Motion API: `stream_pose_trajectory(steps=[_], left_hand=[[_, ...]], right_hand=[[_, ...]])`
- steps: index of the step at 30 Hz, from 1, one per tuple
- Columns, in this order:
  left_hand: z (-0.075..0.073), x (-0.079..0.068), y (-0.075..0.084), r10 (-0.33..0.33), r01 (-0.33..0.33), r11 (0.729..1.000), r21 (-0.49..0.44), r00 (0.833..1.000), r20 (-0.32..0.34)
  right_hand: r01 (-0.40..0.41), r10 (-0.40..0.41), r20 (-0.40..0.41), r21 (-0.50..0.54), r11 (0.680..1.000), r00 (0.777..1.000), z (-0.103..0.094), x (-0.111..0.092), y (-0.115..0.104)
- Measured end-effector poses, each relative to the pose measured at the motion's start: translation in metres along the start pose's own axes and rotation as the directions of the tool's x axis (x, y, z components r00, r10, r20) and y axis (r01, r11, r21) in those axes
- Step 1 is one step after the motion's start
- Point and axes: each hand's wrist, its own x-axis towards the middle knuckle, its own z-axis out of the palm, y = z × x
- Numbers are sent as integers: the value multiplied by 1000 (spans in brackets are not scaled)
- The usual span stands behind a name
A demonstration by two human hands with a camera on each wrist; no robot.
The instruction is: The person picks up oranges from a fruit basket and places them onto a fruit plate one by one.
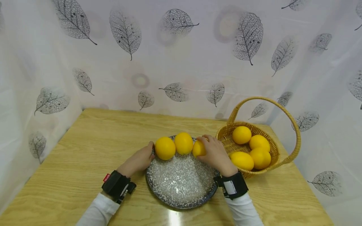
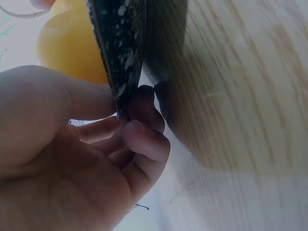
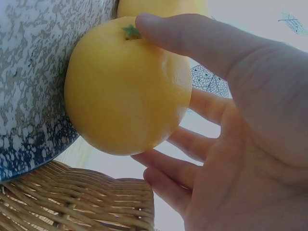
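A round speckled grey plate (image 1: 181, 185) with a dark rim lies on the table. At its far left edge, my left hand (image 1: 140, 159) pinches the rim, the thumb above and curled fingers below in the left wrist view. My right hand (image 1: 216, 153) holds an orange (image 3: 127, 91) at the plate's far right, its thumb by the green stem mark and its fingers round the far side. Two more oranges sit along the plate's far edge: a left one (image 1: 165, 148) beside my left hand and a middle one (image 1: 183, 143).
Right of the plate stands a wicker basket (image 1: 272, 150) with a tall arched handle (image 1: 294, 125). Several yellow-orange fruits (image 1: 260, 158) lie in it. Its near side comes close to my right wrist. Behind the wooden table (image 1: 113, 135) hangs a leaf-patterned curtain (image 1: 181, 56).
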Motion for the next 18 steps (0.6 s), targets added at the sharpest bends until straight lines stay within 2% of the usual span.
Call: stream_pose_trajectory(steps=[18], left_hand=[[-1, -1, 2, 2, -2, 1000, -4, 1000, 0]], right_hand=[[-4, 4, 15, 10, 1000, 1000, -2, 0, -1]])
